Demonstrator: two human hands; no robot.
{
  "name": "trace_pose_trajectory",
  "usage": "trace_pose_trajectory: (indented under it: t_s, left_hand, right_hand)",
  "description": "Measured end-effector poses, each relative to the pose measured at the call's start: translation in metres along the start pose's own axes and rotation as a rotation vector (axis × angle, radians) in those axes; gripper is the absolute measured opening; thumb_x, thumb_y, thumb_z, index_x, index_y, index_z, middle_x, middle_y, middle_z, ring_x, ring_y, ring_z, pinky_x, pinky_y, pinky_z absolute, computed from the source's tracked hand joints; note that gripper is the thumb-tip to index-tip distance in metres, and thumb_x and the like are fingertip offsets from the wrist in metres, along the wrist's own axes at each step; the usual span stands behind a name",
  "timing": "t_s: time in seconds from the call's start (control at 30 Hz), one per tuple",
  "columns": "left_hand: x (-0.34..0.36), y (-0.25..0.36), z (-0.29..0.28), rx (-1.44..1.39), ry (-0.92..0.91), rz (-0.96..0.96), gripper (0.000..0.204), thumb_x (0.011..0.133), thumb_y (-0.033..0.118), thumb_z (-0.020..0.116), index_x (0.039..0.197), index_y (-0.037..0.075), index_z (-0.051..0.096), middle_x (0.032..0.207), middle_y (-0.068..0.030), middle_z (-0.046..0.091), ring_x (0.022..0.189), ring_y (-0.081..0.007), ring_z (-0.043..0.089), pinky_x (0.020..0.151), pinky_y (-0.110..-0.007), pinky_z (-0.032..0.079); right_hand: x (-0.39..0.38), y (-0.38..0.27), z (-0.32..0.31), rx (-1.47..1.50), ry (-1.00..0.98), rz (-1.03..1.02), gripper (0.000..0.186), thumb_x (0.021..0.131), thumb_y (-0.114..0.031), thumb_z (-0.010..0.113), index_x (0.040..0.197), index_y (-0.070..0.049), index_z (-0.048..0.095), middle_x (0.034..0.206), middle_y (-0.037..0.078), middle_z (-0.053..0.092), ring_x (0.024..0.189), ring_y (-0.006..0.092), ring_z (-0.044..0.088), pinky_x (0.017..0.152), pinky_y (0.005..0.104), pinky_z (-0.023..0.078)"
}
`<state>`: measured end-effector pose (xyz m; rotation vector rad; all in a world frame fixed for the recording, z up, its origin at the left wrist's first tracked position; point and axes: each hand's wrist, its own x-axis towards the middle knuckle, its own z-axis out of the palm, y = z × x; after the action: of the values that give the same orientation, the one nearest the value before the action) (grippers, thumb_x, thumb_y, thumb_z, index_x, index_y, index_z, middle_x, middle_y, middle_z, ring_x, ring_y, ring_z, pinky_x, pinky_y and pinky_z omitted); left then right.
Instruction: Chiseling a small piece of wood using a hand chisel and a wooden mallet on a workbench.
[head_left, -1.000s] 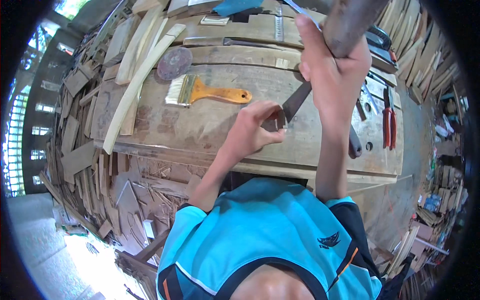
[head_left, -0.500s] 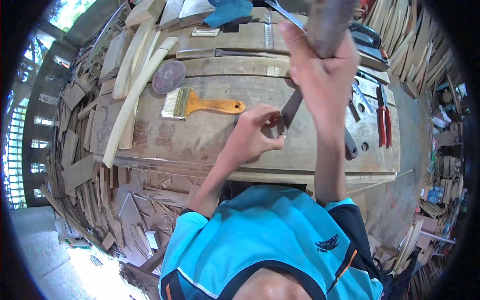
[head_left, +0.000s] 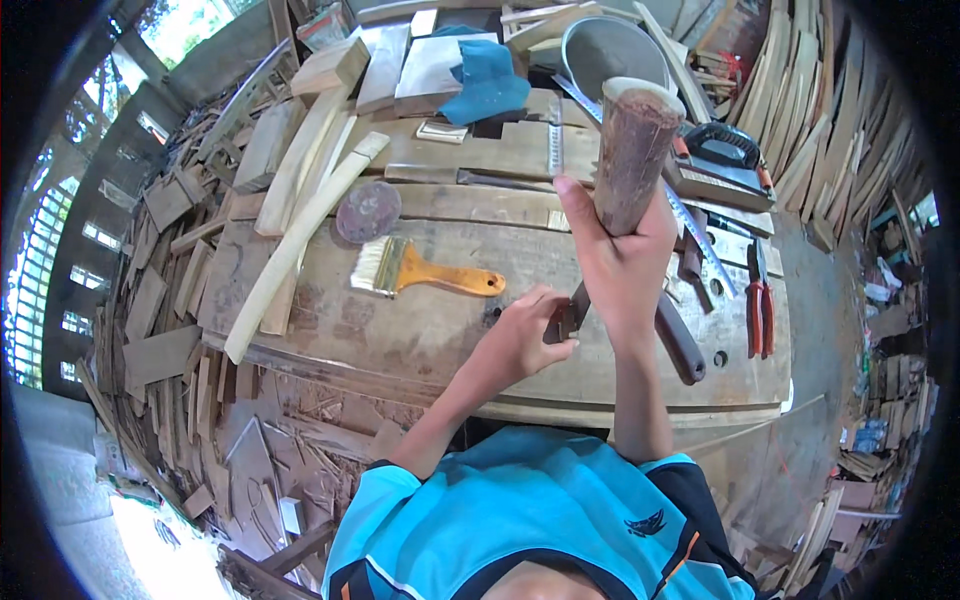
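My right hand is closed around a thick, round wooden club, held upright above the workbench. Just to its left, my left hand pinches a narrow dark flat strip low over the bench top. Part of that strip is hidden behind my right hand, so its full shape cannot be made out. A paintbrush with a yellow handle and pale bristles lies left of my left hand. Behind it rests a reddish-brown round disc. A dark handle lies right of my right wrist.
Red-handled pliers lie at the right of the workbench. A metal ruler slants behind my right hand. At the back are a grey bucket, a teal cloth and wood blocks. Long wooden strips lie left.
My right hand and the wooden club have come down toward the bench. The view has tilted, bringing the bucket into sight. My left hand keeps its pinch near the same spot.
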<state>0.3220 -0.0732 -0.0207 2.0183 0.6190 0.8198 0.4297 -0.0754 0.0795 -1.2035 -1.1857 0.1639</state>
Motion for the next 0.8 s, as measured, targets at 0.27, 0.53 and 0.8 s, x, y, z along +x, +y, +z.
trace_pose_trajectory:
  t_s: [0.27,0.53,0.8]
  left_hand:
    - [0.009,0.010,-0.006,-0.050,-0.048,0.014,0.034,0.065,0.010,0.068,0.091,-0.003,0.050,0.078,-0.0153,0.052,0.070,-0.0261,0.055,0.065,-0.032,0.044]
    - [0.008,0.000,-0.001,-0.053,-0.056,0.015,0.033,0.065,0.008,0.068,0.090,-0.003,0.050,0.078,-0.0144,0.052,0.069,-0.0256,0.055,0.063,-0.032,0.045]
    - [0.009,-0.005,0.001,-0.066,-0.055,-0.031,0.035,0.064,0.007,0.070,0.091,-0.003,0.050,0.080,-0.0137,0.053,0.068,-0.0224,0.055,0.063,-0.030,0.045]
  right_hand:
    - [0.010,-0.009,-0.016,0.102,0.070,0.044,0.017,0.075,-0.012,0.067,0.077,-0.002,0.053,0.056,-0.002,0.049,0.043,0.0029,0.039,0.039,0.0167,0.028]
    - [0.000,0.001,-0.005,0.134,0.060,0.069,0.021,0.075,-0.010,0.067,0.086,0.002,0.055,0.061,-0.003,0.049,0.054,0.0027,0.042,0.048,0.0165,0.033]
    - [-0.004,0.008,-0.005,-0.021,-0.034,0.081,0.024,0.074,-0.014,0.067,0.083,-0.001,0.049,0.065,0.004,0.055,0.056,0.0080,0.047,0.053,0.0221,0.040]
